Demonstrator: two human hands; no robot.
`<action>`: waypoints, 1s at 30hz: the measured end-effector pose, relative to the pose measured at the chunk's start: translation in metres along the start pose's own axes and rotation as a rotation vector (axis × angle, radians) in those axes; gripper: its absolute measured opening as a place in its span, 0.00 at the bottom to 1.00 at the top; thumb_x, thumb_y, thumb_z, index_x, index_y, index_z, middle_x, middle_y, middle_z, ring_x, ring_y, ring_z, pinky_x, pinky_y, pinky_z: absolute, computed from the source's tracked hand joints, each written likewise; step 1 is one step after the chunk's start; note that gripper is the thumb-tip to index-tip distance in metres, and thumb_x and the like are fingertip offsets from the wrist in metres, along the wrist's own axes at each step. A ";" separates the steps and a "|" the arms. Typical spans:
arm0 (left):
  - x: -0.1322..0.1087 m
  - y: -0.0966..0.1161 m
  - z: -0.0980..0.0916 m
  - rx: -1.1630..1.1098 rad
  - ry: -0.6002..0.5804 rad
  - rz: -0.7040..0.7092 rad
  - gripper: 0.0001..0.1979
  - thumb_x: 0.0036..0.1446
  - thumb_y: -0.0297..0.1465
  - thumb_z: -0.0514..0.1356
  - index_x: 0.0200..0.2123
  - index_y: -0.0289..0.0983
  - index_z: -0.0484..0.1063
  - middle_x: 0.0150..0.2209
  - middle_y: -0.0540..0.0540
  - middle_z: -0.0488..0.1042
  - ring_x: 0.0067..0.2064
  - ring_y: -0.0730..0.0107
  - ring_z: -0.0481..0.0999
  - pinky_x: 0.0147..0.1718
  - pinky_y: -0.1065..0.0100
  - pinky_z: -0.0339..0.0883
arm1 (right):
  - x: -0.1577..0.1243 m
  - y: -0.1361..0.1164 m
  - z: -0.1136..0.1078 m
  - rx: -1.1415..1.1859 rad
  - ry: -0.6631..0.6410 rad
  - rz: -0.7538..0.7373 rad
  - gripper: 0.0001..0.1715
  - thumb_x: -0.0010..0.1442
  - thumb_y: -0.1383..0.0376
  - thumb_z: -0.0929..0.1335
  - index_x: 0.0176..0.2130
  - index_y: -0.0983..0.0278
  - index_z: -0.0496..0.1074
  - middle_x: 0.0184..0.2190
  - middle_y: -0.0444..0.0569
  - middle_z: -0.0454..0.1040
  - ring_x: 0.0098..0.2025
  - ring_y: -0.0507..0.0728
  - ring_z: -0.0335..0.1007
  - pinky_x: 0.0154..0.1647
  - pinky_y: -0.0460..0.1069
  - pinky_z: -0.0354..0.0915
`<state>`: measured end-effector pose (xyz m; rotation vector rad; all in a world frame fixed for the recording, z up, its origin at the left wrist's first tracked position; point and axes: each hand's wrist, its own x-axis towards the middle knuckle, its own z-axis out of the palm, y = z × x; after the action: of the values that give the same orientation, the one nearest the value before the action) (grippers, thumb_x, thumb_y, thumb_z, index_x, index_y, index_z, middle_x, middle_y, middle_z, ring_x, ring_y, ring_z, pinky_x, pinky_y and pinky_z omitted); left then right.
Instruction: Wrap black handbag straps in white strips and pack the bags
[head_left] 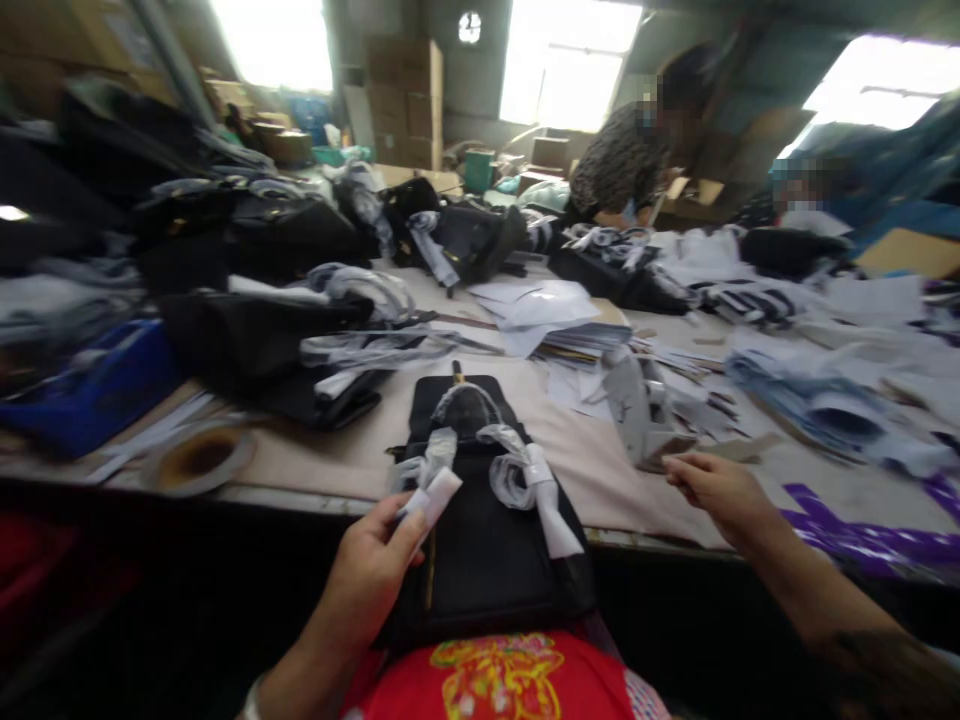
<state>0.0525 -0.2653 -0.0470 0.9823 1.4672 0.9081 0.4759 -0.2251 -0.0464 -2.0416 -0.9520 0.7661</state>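
At the table (600, 510), the bag (487, 560) seems soft, best held by its sides; left hand (375, 565) pinches white wrap (441, 492), right hand (724, 492) has fingertips together

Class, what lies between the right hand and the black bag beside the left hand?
Only pale, wrinkled cloth shows between the right hand and that black bag, in the head view.

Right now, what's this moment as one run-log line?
left hand: pinching white wrapping | right hand: beside tape dispenser, contact unclear | black bag: overhanging near edge of table
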 end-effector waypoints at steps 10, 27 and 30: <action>-0.010 -0.002 0.004 0.290 0.057 0.385 0.13 0.63 0.35 0.59 0.46 0.34 0.76 0.42 0.42 0.80 0.43 0.62 0.79 0.44 0.65 0.71 | -0.146 -0.123 0.130 -0.020 -0.880 -0.431 0.20 0.56 0.50 0.70 0.23 0.62 0.76 0.20 0.47 0.74 0.24 0.53 0.64 0.26 0.48 0.58; -0.008 -0.015 0.002 0.734 0.221 0.611 0.14 0.63 0.32 0.56 0.49 0.32 0.73 0.39 0.37 0.75 0.39 0.57 0.77 0.40 0.59 0.74 | -0.158 -0.107 0.193 0.072 -0.788 0.007 0.28 0.46 0.44 0.75 0.18 0.64 0.69 0.14 0.43 0.65 0.15 0.47 0.51 0.17 0.46 0.44; -0.009 -0.016 0.003 0.781 0.222 0.626 0.15 0.64 0.33 0.55 0.49 0.33 0.73 0.39 0.38 0.74 0.38 0.58 0.76 0.38 0.61 0.73 | -0.159 -0.106 0.195 0.118 -0.801 0.120 0.31 0.43 0.42 0.76 0.18 0.64 0.67 0.13 0.42 0.64 0.14 0.46 0.50 0.15 0.45 0.43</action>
<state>0.0541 -0.2796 -0.0590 2.0497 1.7798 0.8960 0.2035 -0.2356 -0.0345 -1.6961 -1.1637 1.7308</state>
